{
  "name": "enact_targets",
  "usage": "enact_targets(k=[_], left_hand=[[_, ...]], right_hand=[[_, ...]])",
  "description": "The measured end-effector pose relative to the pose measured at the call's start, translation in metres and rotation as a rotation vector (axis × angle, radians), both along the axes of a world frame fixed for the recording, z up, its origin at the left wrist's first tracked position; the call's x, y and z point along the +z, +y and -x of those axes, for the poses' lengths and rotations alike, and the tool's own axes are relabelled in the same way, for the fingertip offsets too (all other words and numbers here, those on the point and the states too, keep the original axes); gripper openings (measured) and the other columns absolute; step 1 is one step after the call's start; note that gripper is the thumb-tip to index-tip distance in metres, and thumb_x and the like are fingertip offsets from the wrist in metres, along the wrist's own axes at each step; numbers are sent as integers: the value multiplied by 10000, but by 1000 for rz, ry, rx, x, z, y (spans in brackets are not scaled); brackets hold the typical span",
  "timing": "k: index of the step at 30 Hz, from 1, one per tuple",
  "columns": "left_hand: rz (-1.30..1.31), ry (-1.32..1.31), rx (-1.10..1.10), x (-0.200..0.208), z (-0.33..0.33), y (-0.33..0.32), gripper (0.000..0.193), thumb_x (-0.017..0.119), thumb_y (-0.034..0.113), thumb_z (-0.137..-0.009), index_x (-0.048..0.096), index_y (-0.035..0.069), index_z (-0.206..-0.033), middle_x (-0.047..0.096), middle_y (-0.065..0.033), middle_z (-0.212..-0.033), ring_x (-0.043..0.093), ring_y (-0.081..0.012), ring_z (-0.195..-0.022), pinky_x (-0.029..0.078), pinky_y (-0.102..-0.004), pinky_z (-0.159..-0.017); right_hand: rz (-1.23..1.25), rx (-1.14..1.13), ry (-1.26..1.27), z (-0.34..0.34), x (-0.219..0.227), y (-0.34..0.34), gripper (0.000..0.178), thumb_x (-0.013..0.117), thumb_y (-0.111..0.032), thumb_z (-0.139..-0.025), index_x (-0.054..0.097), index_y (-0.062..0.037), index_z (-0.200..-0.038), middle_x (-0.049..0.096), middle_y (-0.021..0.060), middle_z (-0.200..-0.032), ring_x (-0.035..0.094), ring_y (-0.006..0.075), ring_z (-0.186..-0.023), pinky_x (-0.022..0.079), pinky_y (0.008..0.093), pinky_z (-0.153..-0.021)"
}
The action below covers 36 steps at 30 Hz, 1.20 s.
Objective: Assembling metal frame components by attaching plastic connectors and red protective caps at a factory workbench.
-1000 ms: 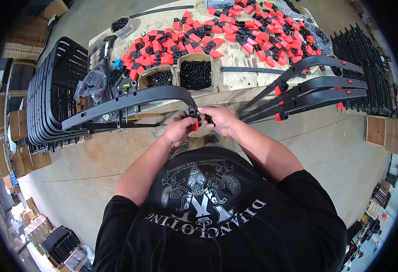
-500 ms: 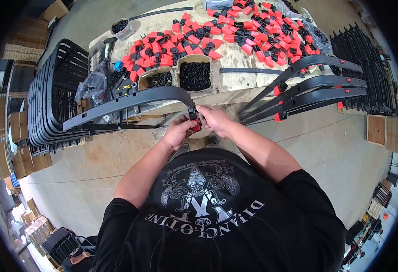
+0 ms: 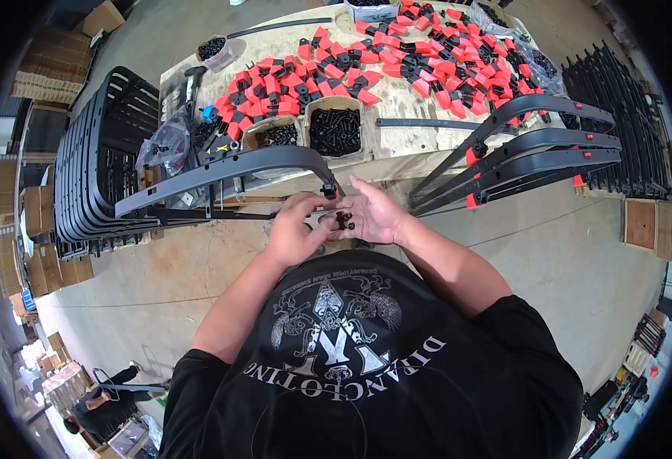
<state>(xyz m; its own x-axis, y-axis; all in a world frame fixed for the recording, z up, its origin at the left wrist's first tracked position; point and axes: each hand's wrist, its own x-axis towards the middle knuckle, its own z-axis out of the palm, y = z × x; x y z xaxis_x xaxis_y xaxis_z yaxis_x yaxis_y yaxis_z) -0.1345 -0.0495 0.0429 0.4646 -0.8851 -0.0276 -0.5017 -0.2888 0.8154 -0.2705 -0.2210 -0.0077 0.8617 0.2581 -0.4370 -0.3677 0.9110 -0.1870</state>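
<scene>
- A black bent frame [image 3: 229, 163] is seen in front of the hands, between them and the near edge of the desk [image 3: 393, 96].
- Its long axis is laid left to right, with a slight rise toward the right; at the right the bar is bent round, and its end is pointed down toward the hands.
- A black fitting [image 3: 328, 190] is carried at that end, just above the fingers of the left hand.
- Left hand [image 3: 297, 228]: fingers curled, thumb bent toward the right palm; grip narrow. Whether anything is pinched cannot be told, nor whether the fitting is touched.
- Right hand [image 3: 378, 214]: palm turned up, thumb spread away from the fingers; grip wide. A few small black parts [image 3: 343, 220] are borne on the palm, near the left thumb.
- Two tubs are set side by side at the near edge of the desk; the right tub [image 3: 361, 134] is filled with black screws [image 3: 334, 130].
- Behind the tubs, red-and-black caps [image 3: 274, 88] are heaped.
- A flat dark strip [image 3: 420, 123] is laid crosswise to the right of the tubs.
- More bent frames [image 3: 550, 141] are ranged at the right, with red pieces fitted; a stack of black frames [image 3: 83, 161] is stood at the left.
</scene>
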Motion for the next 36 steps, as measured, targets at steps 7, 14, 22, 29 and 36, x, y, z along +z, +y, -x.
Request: enact_targets(k=[7,14,22,29,36], left_hand=[[6,-222,-216,0,8,0,337,749,172,-782,700,66,-1098,654,-149,-1118,599,-375,-1072,495,-452,-954],[-39,-369,-285,4,9,-7,255,748,173,-786,713,61,-1012,657,-123,-1075,607,-344,-1039,499,-445,-940],[-2,94,254,-31,-1,-5,201,705,194,-915,708,13,-1001,685,-97,-921,653,-256,-836,534,-359,-793],[-25,995,488,-71,-11,-10,185,610,191,-1020,676,22,-983,641,-32,-873,540,-114,-681,465,-258,-626],[-68,1073,518,-68,-14,-21,223,561,234,-1048,618,53,-930,573,-11,-807,498,-105,-660,448,-270,-595]], right_hand=[[50,40,-34,-6,3,10,653,418,-658,-1004,611,-94,-1272,676,40,-1120,661,212,-1005,524,416,-931],[138,83,-54,-9,17,19,596,408,-638,-1017,555,-151,-1327,650,12,-1161,642,183,-967,526,374,-863],[877,30,137,-5,-28,18,415,630,-431,-975,675,-22,-1026,666,82,-798,637,232,-729,511,385,-698],[1764,73,81,-19,3,12,340,619,-322,-951,642,13,-1008,696,211,-848,689,370,-792,532,465,-727],[2042,257,-45,-27,6,9,282,546,-267,-974,593,11,-984,699,229,-859,683,429,-805,537,530,-746]])
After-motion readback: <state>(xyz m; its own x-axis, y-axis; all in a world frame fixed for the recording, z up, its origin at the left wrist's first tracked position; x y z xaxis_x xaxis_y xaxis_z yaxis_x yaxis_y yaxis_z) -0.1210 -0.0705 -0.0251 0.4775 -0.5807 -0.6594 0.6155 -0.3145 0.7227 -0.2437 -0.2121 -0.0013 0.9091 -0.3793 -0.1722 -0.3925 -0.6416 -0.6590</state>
